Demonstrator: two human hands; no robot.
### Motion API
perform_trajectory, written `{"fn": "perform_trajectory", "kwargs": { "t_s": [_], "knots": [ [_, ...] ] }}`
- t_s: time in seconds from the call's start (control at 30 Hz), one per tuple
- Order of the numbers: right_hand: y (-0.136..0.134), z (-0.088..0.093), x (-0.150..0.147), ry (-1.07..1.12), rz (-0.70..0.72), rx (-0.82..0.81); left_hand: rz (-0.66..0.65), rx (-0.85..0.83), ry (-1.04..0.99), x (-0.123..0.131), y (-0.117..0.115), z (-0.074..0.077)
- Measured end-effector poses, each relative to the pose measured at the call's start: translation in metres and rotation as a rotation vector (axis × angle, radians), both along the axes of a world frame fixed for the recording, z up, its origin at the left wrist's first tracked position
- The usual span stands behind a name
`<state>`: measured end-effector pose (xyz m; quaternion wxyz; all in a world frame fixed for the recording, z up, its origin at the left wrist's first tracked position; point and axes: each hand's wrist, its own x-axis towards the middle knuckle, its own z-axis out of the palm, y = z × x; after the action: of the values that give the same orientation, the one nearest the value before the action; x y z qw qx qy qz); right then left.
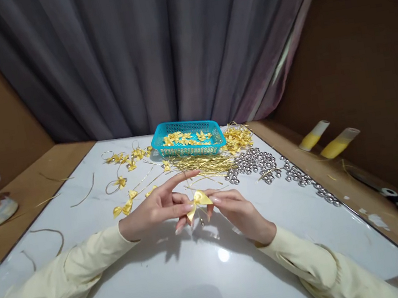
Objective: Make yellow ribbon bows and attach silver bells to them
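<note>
Left hand and right hand pinch a yellow bow
Tabletop opens in front of the teal basket; rightward, silvery beads reach the edge.

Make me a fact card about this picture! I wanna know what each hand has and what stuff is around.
Left hand: pinching one side of a shiny yellow ribbon bow
Right hand: pinching the bow's other side
Container: teal plastic openwork basket, with small yellow bows inside
Right of basket: heap of yellow bows
In front of basket: thin gold strands
Right of strands: many small shiny silver pieces
Surface: glossy white tabletop
Behind: grey hanging curtain
</note>
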<state>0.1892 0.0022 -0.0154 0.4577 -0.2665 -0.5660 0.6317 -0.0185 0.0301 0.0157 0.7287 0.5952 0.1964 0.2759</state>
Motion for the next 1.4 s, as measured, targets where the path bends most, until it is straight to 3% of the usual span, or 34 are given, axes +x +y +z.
{"fn": "perform_trajectory", "kwargs": {
  "t_s": [0.2, 0.47, 0.6, 0.8, 0.93, 1.03, 1.2, 1.4],
  "knots": [
    [-0.007, 0.008, -0.002, 0.010, 0.132, 0.018, -0.023, 0.043, 0.031, 0.000, -0.004, 0.005],
    [-0.008, 0.010, -0.002, 0.037, 0.080, -0.099, -0.020, 0.091, 0.209, 0.001, -0.011, 0.011],
    [-0.008, 0.007, -0.003, 0.066, 0.170, -0.129, -0.002, 0.230, 0.308, 0.001, -0.014, 0.016],
    [-0.011, 0.011, -0.005, 0.022, 0.149, -0.133, 0.018, 0.560, 0.402, 0.000, -0.015, 0.014],
    [-0.012, 0.012, -0.005, -0.165, 0.095, 0.008, 0.015, 0.821, 0.522, -0.002, -0.017, 0.011],
    [-0.014, 0.010, -0.007, -0.406, 0.002, 0.218, 0.020, 0.916, 0.583, -0.003, -0.020, 0.008],
    [-0.018, 0.007, -0.008, -0.639, -0.103, 0.638, 0.040, 0.971, 0.626, -0.003, -0.022, 0.004],
    [-0.016, 0.002, -0.006, -0.734, -0.100, 0.814, 0.032, 0.944, 0.627, -0.003, -0.021, 0.004]
  ]
}}
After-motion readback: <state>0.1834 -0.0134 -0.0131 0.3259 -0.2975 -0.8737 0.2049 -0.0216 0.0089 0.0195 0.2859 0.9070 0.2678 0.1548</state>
